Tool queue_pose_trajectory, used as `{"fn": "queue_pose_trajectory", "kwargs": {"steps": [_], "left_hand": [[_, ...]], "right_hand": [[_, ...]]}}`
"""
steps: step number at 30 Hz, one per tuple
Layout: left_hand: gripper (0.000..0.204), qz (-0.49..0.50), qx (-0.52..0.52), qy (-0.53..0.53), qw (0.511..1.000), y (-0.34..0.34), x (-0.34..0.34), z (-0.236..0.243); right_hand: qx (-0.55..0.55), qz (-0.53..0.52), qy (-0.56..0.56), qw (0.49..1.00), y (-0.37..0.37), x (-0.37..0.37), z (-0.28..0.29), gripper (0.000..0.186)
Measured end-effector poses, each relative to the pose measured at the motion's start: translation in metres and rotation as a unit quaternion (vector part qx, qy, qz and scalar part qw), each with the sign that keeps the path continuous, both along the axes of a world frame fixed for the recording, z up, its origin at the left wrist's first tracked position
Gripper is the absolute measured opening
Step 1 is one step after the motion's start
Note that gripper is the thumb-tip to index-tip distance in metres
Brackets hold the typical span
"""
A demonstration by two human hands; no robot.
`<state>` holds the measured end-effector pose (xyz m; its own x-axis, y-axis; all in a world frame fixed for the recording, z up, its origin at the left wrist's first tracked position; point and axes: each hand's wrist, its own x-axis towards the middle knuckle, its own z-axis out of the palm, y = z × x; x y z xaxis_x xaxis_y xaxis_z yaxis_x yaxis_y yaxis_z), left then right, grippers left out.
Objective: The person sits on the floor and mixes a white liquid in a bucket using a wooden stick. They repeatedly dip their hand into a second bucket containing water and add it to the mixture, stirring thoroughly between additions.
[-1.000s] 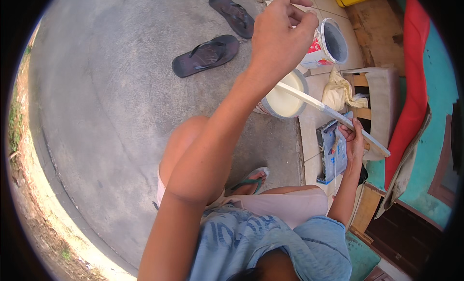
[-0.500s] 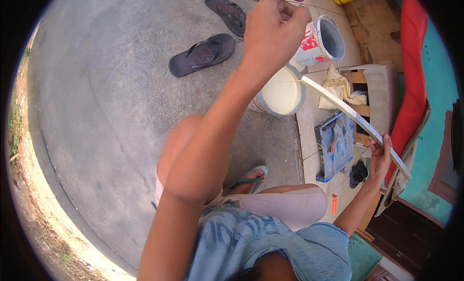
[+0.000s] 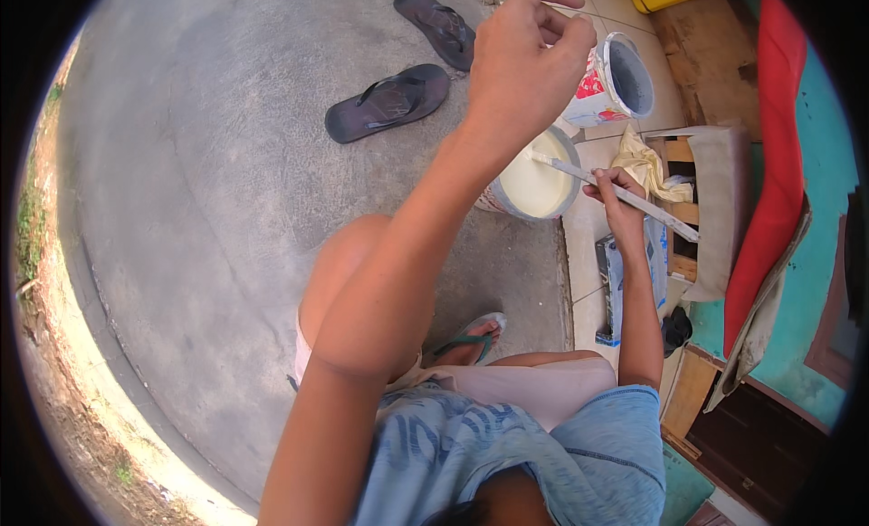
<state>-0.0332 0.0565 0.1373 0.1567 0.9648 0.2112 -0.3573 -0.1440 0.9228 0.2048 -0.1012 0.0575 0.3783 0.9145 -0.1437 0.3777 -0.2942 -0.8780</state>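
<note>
My right hand closes around a long, flat, paint-covered stick. The stick's far end lies in the cream-coloured liquid, which looks like paint, inside a bucket. Raised in front of that bucket is my left hand, with its index finger reaching out, the other fingers loosely curled and the thumb apart. Nothing shows in it, and its forearm crosses the middle of the view.
Behind the paint bucket a second, grey-lined bucket leans on the tiles. A blue-marked tray lies beside my right forearm. Dark flip-flops rest on the concrete. A pale cloth and a red sheet are at the right.
My right hand has moved up and left, toward the bucket, with the stick. The stick's end, above the paint before with a thin drip, is now in it. My left hand barely moves.
</note>
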Motion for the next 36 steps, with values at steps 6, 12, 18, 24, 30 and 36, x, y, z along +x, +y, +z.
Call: {"fn": "queue_pose_trajectory", "kwargs": {"steps": [6, 12, 18, 24, 30, 36], "left_hand": [[0.027, 0.001, -0.02, 0.031, 0.999, -0.001, -0.004, 0.005], [0.026, 0.003, -0.019, 0.021, 1.0, 0.002, -0.003, 0.001], [0.027, 0.001, -0.005, 0.015, 1.0, 0.003, 0.0, -0.001], [0.027, 0.001, -0.006, 0.016, 1.0, 0.002, -0.007, 0.001], [0.027, 0.008, -0.008, 0.023, 1.0, 0.003, -0.003, 0.001], [0.027, 0.004, -0.013, 0.026, 1.0, -0.001, -0.001, 0.002]], "right_hand": [[-0.105, 0.14, -0.001, 0.985, -0.007, -0.014, 0.0, 0.018], [-0.102, 0.133, -0.207, 0.964, -0.006, -0.005, 0.003, 0.019], [-0.033, 0.087, -0.109, 0.99, 0.004, -0.017, -0.028, 0.02], [-0.114, 0.186, -0.108, 0.97, -0.008, -0.01, -0.004, 0.019], [-0.026, 0.151, -0.252, 0.955, 0.014, -0.012, -0.002, 0.019], [-0.059, 0.17, -0.116, 0.977, 0.008, -0.017, -0.016, 0.021]]}}
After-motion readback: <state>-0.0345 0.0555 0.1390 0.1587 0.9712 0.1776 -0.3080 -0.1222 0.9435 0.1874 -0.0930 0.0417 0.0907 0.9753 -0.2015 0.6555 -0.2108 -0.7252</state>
